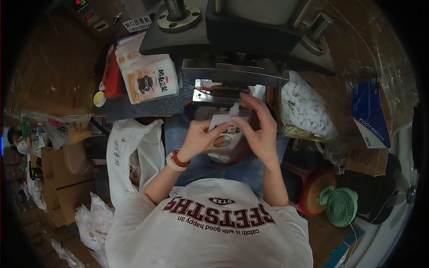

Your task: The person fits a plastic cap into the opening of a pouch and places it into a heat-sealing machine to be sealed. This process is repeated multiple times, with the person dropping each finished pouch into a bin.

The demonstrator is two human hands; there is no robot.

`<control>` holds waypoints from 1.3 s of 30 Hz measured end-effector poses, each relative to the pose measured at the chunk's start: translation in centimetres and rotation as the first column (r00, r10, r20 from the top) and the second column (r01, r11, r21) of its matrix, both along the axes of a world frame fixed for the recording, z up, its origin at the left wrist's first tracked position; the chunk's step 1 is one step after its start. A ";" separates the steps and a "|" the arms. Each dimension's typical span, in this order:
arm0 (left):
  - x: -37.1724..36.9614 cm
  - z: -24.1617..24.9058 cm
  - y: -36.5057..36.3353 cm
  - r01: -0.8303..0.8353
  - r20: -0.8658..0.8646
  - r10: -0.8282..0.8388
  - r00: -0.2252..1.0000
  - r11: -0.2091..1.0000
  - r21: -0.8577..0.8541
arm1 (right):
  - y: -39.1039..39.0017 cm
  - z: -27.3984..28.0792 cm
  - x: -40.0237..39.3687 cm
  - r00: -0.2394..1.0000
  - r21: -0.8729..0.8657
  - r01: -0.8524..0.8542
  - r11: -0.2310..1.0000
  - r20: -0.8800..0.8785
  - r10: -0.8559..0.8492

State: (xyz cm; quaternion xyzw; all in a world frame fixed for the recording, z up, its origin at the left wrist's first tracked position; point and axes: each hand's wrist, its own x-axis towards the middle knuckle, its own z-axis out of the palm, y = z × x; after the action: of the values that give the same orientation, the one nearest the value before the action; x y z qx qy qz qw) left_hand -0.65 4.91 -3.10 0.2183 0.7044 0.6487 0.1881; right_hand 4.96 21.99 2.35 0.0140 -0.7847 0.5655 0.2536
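Together, both hands' fingers (248, 117) on a glossy (crinkled) pouch (225, 136)

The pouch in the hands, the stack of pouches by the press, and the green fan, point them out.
pouch (225, 136), head view, printed front between the hands
stack of pouches (149, 80), head view, top pouch's label
green fan (342, 207), head view, grille centre

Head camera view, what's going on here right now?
A person seated at a sealing press holds a small printed pouch in both hands, just below the machine's jaws. The left hand grips the pouch's side, while the right hand pinches its top edge with the fingers. A stack of similar printed packs lies on the machine table to the left, and a box of small white pieces sits to the right. A green fan stands on the floor.
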 end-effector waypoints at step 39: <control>-0.2 4.9 -4.0 -0.060 -0.768 -0.109 0.631 0.980 -0.188 | 0.7 2.0 1.7 0.955 0.346 -0.250 0.904 -0.065 0.289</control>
State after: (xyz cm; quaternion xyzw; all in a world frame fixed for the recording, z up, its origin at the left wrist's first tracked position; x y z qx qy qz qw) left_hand -0.84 0.95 1.81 0.4653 0.7740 0.4169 -0.1032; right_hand 6.62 22.64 4.30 0.1976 -0.8437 0.4521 0.2114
